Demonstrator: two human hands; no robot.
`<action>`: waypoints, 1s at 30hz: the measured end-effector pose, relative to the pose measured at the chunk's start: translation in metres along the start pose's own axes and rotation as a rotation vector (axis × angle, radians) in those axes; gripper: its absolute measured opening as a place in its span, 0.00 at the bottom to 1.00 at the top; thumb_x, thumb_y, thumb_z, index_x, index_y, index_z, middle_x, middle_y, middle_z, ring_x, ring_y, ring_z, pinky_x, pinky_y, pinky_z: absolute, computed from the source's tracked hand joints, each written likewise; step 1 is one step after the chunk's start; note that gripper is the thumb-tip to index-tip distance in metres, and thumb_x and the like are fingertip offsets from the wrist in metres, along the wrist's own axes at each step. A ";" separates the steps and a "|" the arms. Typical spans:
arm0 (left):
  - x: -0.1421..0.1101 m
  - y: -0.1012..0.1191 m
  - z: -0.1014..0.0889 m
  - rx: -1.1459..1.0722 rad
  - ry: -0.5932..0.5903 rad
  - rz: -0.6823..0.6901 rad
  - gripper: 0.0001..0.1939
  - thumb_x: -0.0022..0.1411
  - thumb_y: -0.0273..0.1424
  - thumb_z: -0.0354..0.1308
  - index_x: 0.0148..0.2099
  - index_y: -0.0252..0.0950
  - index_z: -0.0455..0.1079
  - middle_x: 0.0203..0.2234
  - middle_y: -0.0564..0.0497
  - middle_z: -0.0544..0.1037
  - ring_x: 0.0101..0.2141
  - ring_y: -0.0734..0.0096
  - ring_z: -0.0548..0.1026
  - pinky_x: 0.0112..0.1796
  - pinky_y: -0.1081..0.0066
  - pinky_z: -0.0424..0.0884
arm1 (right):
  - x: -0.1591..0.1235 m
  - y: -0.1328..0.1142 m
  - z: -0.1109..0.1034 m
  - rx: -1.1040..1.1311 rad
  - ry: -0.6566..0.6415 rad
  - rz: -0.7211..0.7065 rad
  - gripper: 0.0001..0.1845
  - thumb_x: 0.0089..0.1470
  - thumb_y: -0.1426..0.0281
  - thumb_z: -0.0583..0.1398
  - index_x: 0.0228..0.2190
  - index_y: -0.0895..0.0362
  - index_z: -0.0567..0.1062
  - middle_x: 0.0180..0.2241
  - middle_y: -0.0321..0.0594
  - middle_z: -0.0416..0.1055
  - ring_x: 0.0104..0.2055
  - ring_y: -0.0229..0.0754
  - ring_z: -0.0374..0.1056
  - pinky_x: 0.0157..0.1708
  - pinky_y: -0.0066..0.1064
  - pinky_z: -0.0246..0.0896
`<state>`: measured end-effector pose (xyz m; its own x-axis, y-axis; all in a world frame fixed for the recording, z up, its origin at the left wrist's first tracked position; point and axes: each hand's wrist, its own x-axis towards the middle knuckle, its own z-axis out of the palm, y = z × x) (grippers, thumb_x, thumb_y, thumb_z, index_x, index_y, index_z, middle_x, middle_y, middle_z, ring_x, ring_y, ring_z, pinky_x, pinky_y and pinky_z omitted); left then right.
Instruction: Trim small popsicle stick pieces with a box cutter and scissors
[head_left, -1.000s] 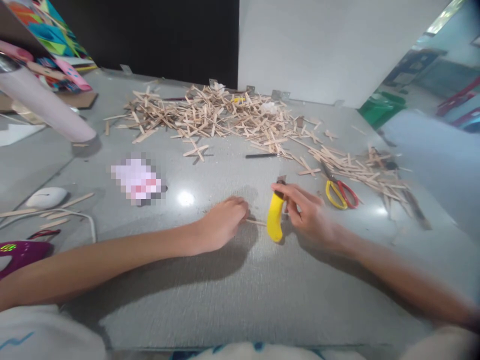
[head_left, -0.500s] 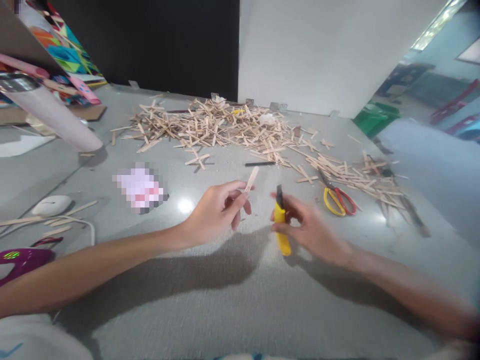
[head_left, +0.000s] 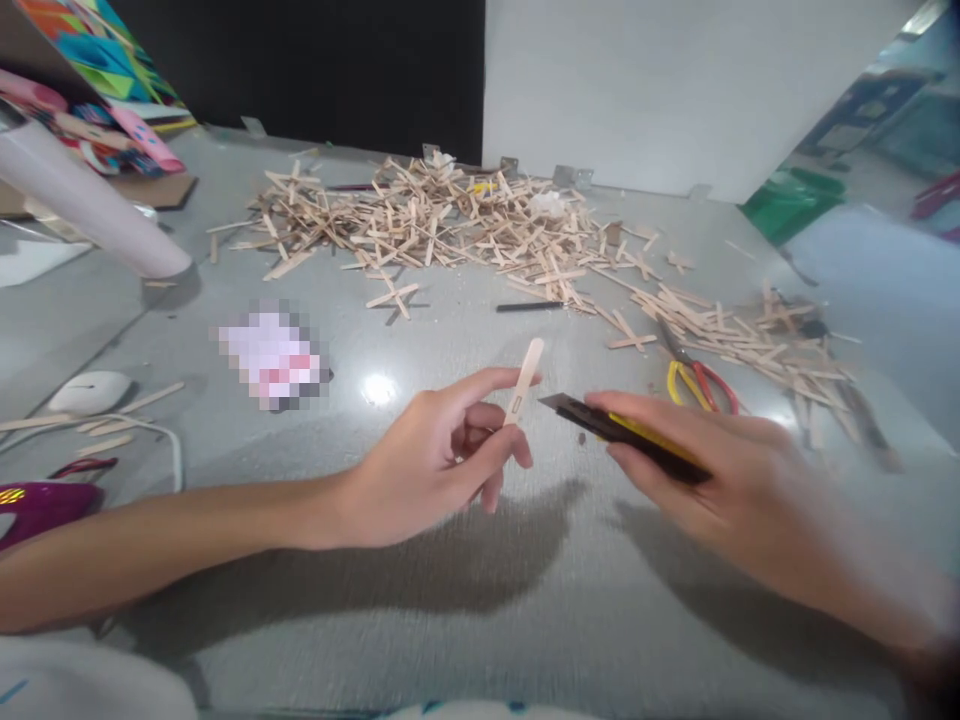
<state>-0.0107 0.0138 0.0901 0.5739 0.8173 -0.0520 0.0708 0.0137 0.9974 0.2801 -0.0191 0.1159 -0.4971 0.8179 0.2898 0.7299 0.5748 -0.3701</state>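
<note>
The left hand (head_left: pixel 450 450) pinched one wooden stick (head_left: pixel 529 370), marked with a small rectangle, above the table (head_left: pixel 450 650); the right hand (head_left: pixel 735 490) gripped one yellow-and-black cutter (head_left: pixel 637 435), its blade near the stick but apart. Beyond lay a pile of sticks (head_left: pixel 420 225) (too tangled to count) and one pair of scissors (head_left: pixel 681 358). One pixelated packet (head_left: pixel 270 358) bore unreadable markings. One green bin (head_left: pixel 795 205) stood farther off, contents indiscernible.
</note>
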 end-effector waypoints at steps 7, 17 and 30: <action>-0.004 -0.002 0.001 -0.009 -0.056 -0.037 0.27 0.78 0.32 0.59 0.75 0.42 0.61 0.37 0.50 0.85 0.22 0.77 0.78 0.22 0.80 0.74 | -0.006 -0.001 0.000 -0.017 0.073 -0.084 0.24 0.73 0.66 0.65 0.67 0.43 0.77 0.50 0.39 0.87 0.36 0.48 0.84 0.41 0.39 0.81; -0.004 -0.005 0.003 0.086 -0.071 0.010 0.22 0.80 0.31 0.53 0.72 0.41 0.59 0.36 0.52 0.84 0.22 0.77 0.79 0.22 0.81 0.73 | 0.000 -0.006 -0.003 -0.167 0.028 -0.177 0.22 0.77 0.68 0.58 0.68 0.47 0.73 0.45 0.42 0.86 0.37 0.49 0.82 0.37 0.40 0.75; 0.030 -0.081 -0.006 0.299 -0.201 0.128 0.12 0.82 0.31 0.45 0.63 0.38 0.50 0.25 0.61 0.74 0.16 0.78 0.67 0.19 0.81 0.63 | -0.006 0.019 0.035 -0.478 -0.342 -0.249 0.50 0.60 0.89 0.47 0.80 0.57 0.51 0.40 0.42 0.75 0.30 0.42 0.71 0.29 0.34 0.65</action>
<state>-0.0042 0.0411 0.0083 0.7403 0.6714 0.0337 0.2061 -0.2745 0.9392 0.2800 -0.0122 0.0763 -0.7432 0.6690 -0.0111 0.6624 0.7379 0.1293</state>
